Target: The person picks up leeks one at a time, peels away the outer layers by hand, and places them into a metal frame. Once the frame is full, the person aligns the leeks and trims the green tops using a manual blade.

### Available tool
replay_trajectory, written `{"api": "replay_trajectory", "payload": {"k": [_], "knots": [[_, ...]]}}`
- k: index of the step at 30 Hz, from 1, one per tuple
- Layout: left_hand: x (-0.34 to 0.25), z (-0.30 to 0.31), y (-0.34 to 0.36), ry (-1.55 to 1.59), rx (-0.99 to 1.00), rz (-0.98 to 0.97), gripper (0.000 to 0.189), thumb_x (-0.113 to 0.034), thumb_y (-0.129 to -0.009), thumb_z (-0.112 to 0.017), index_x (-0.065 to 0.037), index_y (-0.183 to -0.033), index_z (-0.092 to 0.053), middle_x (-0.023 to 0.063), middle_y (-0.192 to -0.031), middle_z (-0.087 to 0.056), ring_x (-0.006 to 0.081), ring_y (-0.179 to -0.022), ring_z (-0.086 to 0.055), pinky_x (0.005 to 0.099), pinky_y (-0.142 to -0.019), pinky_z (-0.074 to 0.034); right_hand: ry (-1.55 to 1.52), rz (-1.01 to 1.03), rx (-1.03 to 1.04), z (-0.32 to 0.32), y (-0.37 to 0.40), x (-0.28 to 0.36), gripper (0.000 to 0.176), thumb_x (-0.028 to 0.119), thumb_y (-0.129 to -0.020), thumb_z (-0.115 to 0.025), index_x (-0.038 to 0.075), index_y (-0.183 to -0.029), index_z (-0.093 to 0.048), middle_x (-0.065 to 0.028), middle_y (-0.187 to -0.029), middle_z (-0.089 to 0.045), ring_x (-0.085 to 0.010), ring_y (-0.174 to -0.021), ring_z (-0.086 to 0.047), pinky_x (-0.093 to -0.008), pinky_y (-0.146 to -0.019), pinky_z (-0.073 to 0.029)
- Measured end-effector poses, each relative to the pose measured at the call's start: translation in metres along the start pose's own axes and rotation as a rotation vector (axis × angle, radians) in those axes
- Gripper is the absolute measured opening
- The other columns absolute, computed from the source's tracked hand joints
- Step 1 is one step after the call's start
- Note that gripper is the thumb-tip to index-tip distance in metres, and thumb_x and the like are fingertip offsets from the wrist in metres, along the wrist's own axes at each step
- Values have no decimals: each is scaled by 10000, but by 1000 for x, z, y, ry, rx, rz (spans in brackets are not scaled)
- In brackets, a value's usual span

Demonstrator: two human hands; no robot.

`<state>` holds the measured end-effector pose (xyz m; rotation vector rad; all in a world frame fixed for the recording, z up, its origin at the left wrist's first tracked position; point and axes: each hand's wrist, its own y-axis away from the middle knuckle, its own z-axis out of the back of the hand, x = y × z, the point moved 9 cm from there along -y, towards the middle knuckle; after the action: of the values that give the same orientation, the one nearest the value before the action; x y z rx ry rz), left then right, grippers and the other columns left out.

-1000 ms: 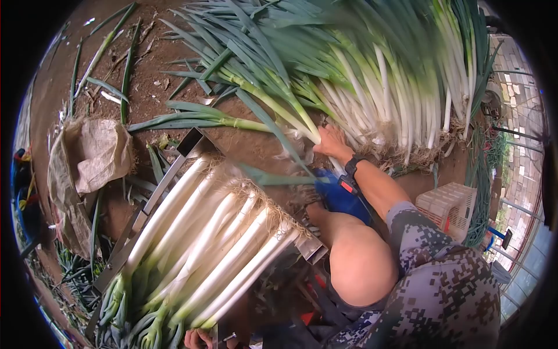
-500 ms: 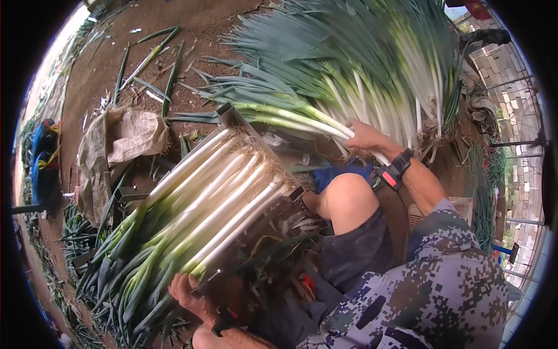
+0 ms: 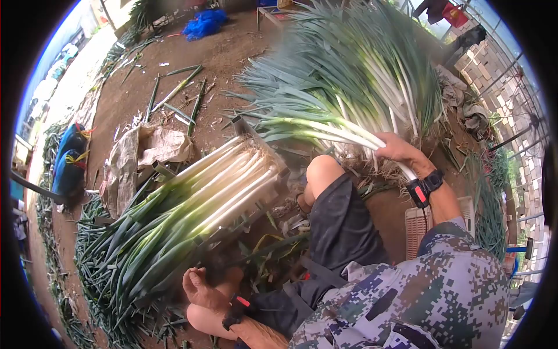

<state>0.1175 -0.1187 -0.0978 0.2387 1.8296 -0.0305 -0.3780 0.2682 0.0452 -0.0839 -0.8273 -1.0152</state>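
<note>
My right hand (image 3: 401,152) is closed around the white stems of a few long green onions (image 3: 343,131), whose leaves point left. Behind them spreads a big pile of green onions (image 3: 331,70), roots toward me. My left hand (image 3: 204,291) is near my knee, loosely curled with its fingers apart and nothing seen in it. Just above it, a layer of green onions (image 3: 203,189) lies side by side in a metal frame (image 3: 241,125), roots against the upper end and leaves hanging over the lower left.
A crumpled woven sack (image 3: 131,160) lies beyond the frame, with blue bundles (image 3: 71,160) farther left. Loose leaves litter the dirt floor (image 3: 221,75). A plastic crate (image 3: 416,230) stands by my right side. Blue netting (image 3: 203,24) lies at the back.
My left hand has drawn away from the onions in the frame, toward my knee. My right hand still holds its green onions, a little farther right in view. The camera has tilted upward.
</note>
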Motion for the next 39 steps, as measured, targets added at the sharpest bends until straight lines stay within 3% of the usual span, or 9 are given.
{"api": "replay_trajectory", "payload": {"k": [2,5,9,17,23,29,32,37,39], "knots": [[4,-17,5,29,42,25,195,-147,-990,-624,-3,-1120,-637,70,-995,-672,161,-859,-653,312,-819,-571,89,150,-106,20,21,2,624,135,-754,-657,23,-1361,-565,-126,-1023,-708,-171,-862,-641,-314,-797,-514],[31,-52,7,91,261,94,200,-141,-973,-646,-7,-1122,-638,68,-999,-665,165,-882,-648,288,-811,-533,512,-12,-279,42,34,-9,637,179,-757,-663,7,-1360,-551,-136,-1100,-700,-206,-945,-639,-329,-856,-494],[52,-81,23,85,410,219,211,-137,-966,-660,6,-1120,-649,69,-990,-673,178,-854,-663,298,-809,-538,301,52,-304,46,54,19,654,233,-745,-677,33,-1358,-567,-177,-1059,-705,-170,-917,-658,-300,-843,-502],[39,-155,48,61,609,248,193,-155,-970,-656,-5,-1090,-678,51,-970,-702,150,-872,-661,301,-832,-541,-168,269,-164,28,94,74,654,165,-826,-757,-30,-1400,-510,-49,-1182,-634,-125,-1010,-586,-269,-883,-480],[-15,-237,78,148,895,198,392,-194,-926,-721,30,-1228,-611,105,-1091,-687,204,-1054,-627,334,-952,-481,-328,325,23,-16,98,143,665,162,-835,-793,-33,-1399,-500,-56,-1211,-644,-111,-1076,-587,-256,-911,-479],[-87,-248,59,728,745,209,807,-380,-867,-769,-37,-1461,-343,161,-1397,-518,313,-1224,-573,433,-1072,-443,-380,604,432,-130,85,213,639,55,-801,-761,-5,-1390,-521,-101,-1192,-662,-128,-990,-646,-260,-858,-525],[-115,-219,40,1039,644,32,634,-409,-977,-608,-103,-1468,-348,118,-1356,-541,315,-1200,-559,523,-1080,-401,-40,686,472,-175,83,238,717,103,-768,-773,37,-1421,-485,-167,-1144,-678,-242,-945,-680,-330,-832,-537],[-89,-141,12,915,360,-34,324,-220,-964,-620,-92,-1230,-486,39,-1098,-595,210,-1011,-591,421,-956,-471,426,946,305,-172,71,225,799,265,-769,-788,116,-1457,-410,-198,-1118,-677,-383,-992,-665,-441,-887,-534],[-90,-111,2,868,273,-93,278,-205,-962,-620,-80,-1183,-505,32,-1087,-595,194,-1009,-587,406,-952,-474,482,841,301,-159,59,188,631,297,-810,-768,105,-1355,-514,-180,-1126,-679,-368,-978,-666,-440,-879,-533]]}}
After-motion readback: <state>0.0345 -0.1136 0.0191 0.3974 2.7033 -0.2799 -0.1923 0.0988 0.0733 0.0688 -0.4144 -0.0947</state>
